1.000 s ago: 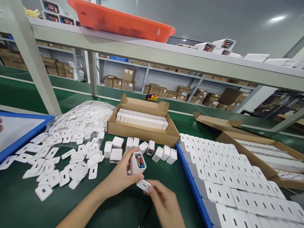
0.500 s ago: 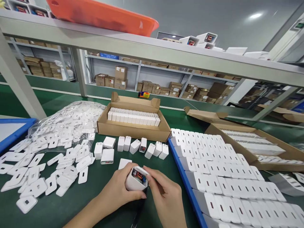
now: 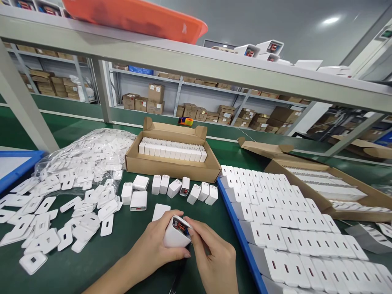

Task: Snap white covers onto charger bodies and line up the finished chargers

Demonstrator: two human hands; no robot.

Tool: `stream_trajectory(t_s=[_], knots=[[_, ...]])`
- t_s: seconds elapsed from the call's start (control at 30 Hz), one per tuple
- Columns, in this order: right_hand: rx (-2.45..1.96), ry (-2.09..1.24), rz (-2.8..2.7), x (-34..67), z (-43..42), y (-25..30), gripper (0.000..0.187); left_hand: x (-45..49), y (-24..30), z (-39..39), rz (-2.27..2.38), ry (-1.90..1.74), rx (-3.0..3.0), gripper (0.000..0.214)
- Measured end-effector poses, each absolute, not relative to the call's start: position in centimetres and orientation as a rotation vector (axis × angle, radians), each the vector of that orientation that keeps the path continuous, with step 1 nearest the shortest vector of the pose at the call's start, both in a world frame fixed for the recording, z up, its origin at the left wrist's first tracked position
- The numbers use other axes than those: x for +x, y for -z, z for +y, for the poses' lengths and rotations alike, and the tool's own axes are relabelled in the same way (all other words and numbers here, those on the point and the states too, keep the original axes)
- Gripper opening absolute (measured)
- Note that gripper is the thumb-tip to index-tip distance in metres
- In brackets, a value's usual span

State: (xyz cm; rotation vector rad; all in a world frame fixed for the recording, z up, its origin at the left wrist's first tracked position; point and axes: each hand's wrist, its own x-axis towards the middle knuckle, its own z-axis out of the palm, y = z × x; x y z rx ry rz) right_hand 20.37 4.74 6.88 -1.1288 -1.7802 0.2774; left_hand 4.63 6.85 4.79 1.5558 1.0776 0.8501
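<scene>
The left hand (image 3: 153, 245) holds a white charger housing (image 3: 170, 241) just above the green table (image 3: 128, 245), its fingers closed around it. The right hand (image 3: 216, 257) has its fingertips together on the cover plate (image 3: 183, 222) at the open end of the housing, and they hide most of the plate. The red parts inside are only partly seen. The lower edge cuts off both forearms. One second ago the plate was apart, below the housing; now it lies on the opening.
</scene>
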Motion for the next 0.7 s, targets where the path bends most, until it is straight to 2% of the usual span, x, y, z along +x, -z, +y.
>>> stream_trajectory(t_s=[0.2,0.37,0.5,0.6,0.7], knots=[[-1.132,-0.421,-1.891,20.8,4.7,-8.0,0.023,4.3,-4.5,7.0,1.083,-0.857,1.563,0.075],[-1.025,-0.335,-1.983,20.6,4.4,-7.4,0.024,4.2,-4.6,6.9,1.092,-0.843,1.654,0.057],[-0.997,-0.237,-2.05,20.6,4.5,-6.9,0.029,4.1,-4.1,6.5,1.065,-0.907,1.67,0.054],[-0.989,-0.183,-2.065,21.2,4.9,-6.8,0.027,3.9,-3.8,6.4,0.845,-0.967,1.598,0.056],[-0.945,-0.116,-2.113,21.7,5.1,-6.9,0.027,4.0,-4.0,6.7,0.663,-1.005,1.42,0.043]])
